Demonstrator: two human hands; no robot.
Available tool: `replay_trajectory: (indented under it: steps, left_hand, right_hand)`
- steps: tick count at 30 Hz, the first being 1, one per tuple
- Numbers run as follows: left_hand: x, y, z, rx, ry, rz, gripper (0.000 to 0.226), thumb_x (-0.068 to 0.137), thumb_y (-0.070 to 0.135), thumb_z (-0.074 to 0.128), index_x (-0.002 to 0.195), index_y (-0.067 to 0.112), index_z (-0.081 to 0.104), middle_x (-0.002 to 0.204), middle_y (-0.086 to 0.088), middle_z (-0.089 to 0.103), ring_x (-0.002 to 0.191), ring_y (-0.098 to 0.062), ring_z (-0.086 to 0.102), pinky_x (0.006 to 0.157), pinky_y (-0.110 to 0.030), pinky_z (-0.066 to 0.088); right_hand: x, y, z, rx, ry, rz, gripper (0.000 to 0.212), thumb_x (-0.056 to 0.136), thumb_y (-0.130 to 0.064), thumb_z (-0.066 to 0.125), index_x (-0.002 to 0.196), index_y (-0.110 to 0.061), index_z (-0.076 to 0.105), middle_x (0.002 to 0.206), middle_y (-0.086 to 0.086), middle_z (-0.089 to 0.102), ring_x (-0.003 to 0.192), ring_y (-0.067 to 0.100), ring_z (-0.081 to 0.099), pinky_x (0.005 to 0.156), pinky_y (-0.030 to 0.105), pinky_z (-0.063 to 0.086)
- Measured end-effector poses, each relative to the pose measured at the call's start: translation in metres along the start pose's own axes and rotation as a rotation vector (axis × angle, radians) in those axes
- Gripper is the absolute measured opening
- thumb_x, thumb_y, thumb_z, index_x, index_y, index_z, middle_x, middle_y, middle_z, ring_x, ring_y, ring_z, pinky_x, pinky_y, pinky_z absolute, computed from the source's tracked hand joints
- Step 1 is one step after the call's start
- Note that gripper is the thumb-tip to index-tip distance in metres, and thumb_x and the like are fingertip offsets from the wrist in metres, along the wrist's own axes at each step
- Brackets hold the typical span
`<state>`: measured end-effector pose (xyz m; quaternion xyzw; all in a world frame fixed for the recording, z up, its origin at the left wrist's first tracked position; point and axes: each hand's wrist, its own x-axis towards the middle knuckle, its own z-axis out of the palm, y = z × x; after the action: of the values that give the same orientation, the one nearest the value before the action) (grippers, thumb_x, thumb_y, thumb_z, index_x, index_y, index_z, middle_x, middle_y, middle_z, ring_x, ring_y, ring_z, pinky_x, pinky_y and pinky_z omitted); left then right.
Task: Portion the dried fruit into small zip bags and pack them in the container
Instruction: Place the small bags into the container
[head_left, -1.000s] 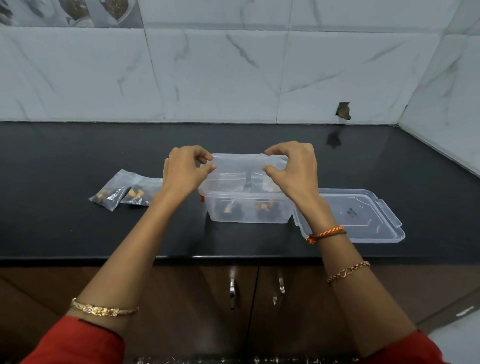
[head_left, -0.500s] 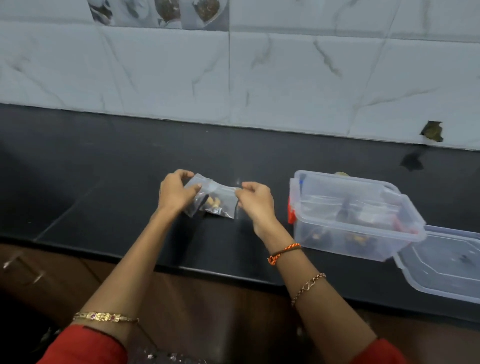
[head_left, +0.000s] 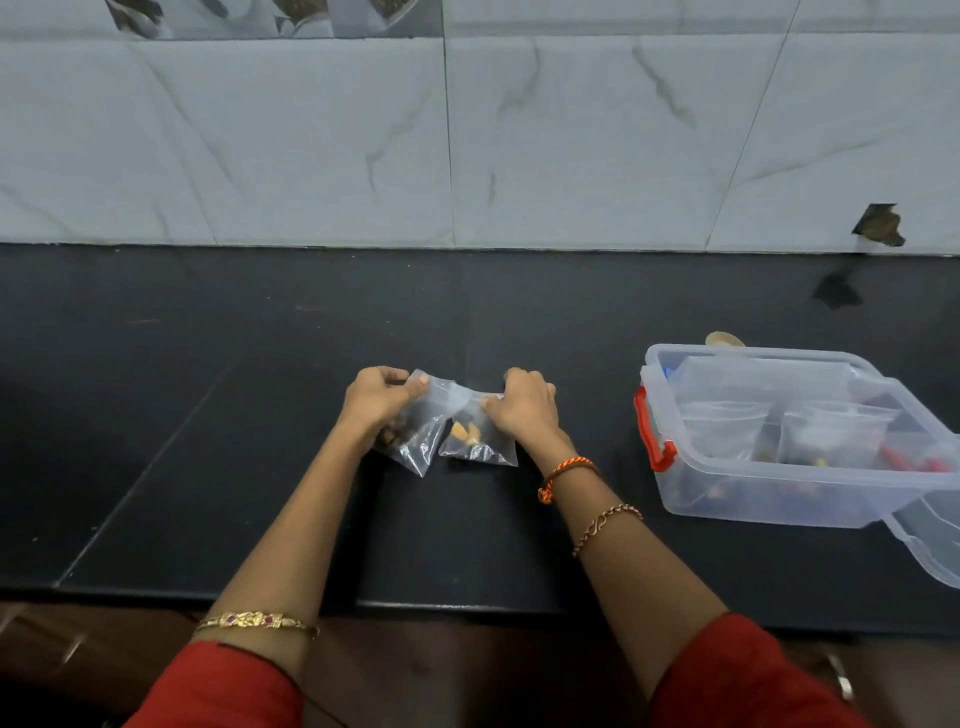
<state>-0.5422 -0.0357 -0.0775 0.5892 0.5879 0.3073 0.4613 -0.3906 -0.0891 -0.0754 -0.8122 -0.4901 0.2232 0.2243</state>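
Observation:
Two small clear zip bags of dried fruit lie side by side on the black counter (head_left: 234, 467). My left hand (head_left: 376, 400) pinches the top of the left zip bag (head_left: 418, 441), which holds dark pieces. My right hand (head_left: 524, 408) pinches the top of the right zip bag (head_left: 475, 441), which holds yellow and dark pieces. To the right stands the clear plastic container (head_left: 675, 483) with a red clasp; several filled zip bags (head_left: 831, 431) stand inside it.
The container's clear lid (head_left: 930, 545) lies at the right edge, beside the container. A small beige object (head_left: 724, 339) shows just behind the container. A marble-tiled wall (head_left: 467, 145) backs the counter; its front edge runs just below my forearms.
My hands left the container, moved left to the two bags on the counter and each took hold of one. The view turned left, so the container now sits at the right.

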Motion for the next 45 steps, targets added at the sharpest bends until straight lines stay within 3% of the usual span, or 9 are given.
replay_trajectory:
  steps: [7, 12, 15, 20, 25, 28, 36, 39, 45]
  left_hand:
    - [-0.004, 0.006, 0.001, -0.130, -0.019, 0.009, 0.021, 0.081, 0.020, 0.072, 0.067, 0.012, 0.059, 0.050, -0.002, 0.052, 0.028, -0.010, 0.038, 0.032, -0.013, 0.027]
    - [-0.026, 0.026, -0.005, -0.189, -0.034, 0.124, 0.020, 0.080, 0.015, 0.070, 0.065, 0.009, 0.059, 0.054, -0.006, 0.056, 0.040, -0.017, 0.045, 0.039, -0.018, 0.033]
    - [-0.043, 0.057, -0.008, -0.201, 0.020, 0.255, 0.017, 0.080, 0.008, 0.070, 0.066, 0.012, 0.060, 0.047, 0.007, 0.061, 0.041, -0.005, 0.053, 0.038, -0.015, 0.042]
    - [-0.081, 0.118, -0.004, -0.245, 0.059, 0.546, 0.023, 0.081, -0.001, 0.065, 0.083, 0.021, 0.061, 0.071, 0.000, 0.061, 0.053, 0.006, 0.057, 0.058, -0.008, 0.047]
    - [-0.117, 0.171, 0.032, -0.250, 0.050, 0.729, 0.024, 0.083, 0.001, 0.064, 0.087, 0.025, 0.062, 0.067, -0.004, 0.051, 0.063, -0.011, 0.047, 0.068, -0.016, 0.047]
    - [-0.131, 0.185, 0.071, -0.275, 0.036, 0.747, 0.026, 0.083, 0.000, 0.064, 0.082, 0.026, 0.062, 0.066, -0.003, 0.048, 0.066, -0.014, 0.043, 0.069, -0.022, 0.045]
    - [-0.169, 0.178, 0.159, -0.322, 0.030, 0.700, 0.028, 0.085, 0.004, 0.062, 0.076, 0.029, 0.056, 0.065, 0.003, 0.047, 0.063, -0.011, 0.043, 0.064, -0.018, 0.043]
    - [-0.173, 0.163, 0.180, -0.317, 0.014, 0.659, 0.027, 0.084, 0.004, 0.063, 0.075, 0.028, 0.056, 0.063, 0.002, 0.047, 0.063, -0.015, 0.042, 0.064, -0.024, 0.042]
    - [-0.173, 0.141, 0.197, -0.391, 0.004, 0.570, 0.022, 0.086, 0.006, 0.062, 0.079, 0.026, 0.056, 0.072, 0.005, 0.055, 0.069, -0.009, 0.047, 0.064, -0.014, 0.044]
  right_hand:
    - [0.005, 0.007, 0.002, 0.024, 0.005, -0.007, 0.018, 0.091, -0.011, 0.051, 0.103, -0.011, 0.065, 0.117, 0.012, 0.060, 0.121, 0.031, 0.041, 0.091, 0.036, 0.043]
    - [-0.012, 0.001, -0.016, 0.077, 0.007, -0.073, 0.020, 0.087, -0.009, 0.048, 0.094, -0.009, 0.066, 0.108, 0.009, 0.064, 0.107, 0.029, 0.056, 0.086, 0.040, 0.051]
    - [-0.027, -0.009, -0.043, 0.097, 0.034, -0.187, 0.016, 0.086, -0.006, 0.052, 0.090, -0.005, 0.068, 0.098, 0.010, 0.068, 0.093, 0.027, 0.063, 0.080, 0.037, 0.053]
    - [-0.054, -0.017, -0.103, 0.070, 0.169, -0.336, 0.017, 0.086, -0.009, 0.055, 0.090, -0.007, 0.071, 0.095, 0.014, 0.070, 0.092, 0.030, 0.063, 0.074, 0.029, 0.046]
    - [-0.078, 0.014, -0.174, 0.050, 0.287, -0.405, 0.025, 0.085, -0.010, 0.055, 0.060, -0.012, 0.056, 0.065, 0.006, 0.058, 0.072, 0.027, 0.056, 0.051, 0.024, 0.036]
    - [-0.092, 0.051, -0.211, 0.086, 0.311, -0.433, 0.018, 0.087, -0.011, 0.057, 0.073, -0.004, 0.066, 0.063, -0.006, 0.055, 0.060, 0.010, 0.052, 0.048, 0.014, 0.037]
    - [-0.112, 0.136, -0.264, 0.086, 0.467, -0.360, 0.007, 0.080, -0.009, 0.069, 0.082, -0.010, 0.076, 0.081, 0.002, 0.071, 0.088, 0.014, 0.065, 0.079, 0.029, 0.052]
    - [-0.114, 0.157, -0.264, 0.067, 0.471, -0.310, 0.008, 0.081, -0.010, 0.068, 0.084, -0.012, 0.076, 0.082, 0.000, 0.070, 0.092, 0.019, 0.065, 0.083, 0.037, 0.053]
    - [-0.112, 0.174, -0.255, 0.043, 0.455, -0.253, 0.012, 0.085, -0.015, 0.066, 0.093, -0.015, 0.075, 0.098, 0.001, 0.073, 0.097, 0.018, 0.064, 0.084, 0.032, 0.050]
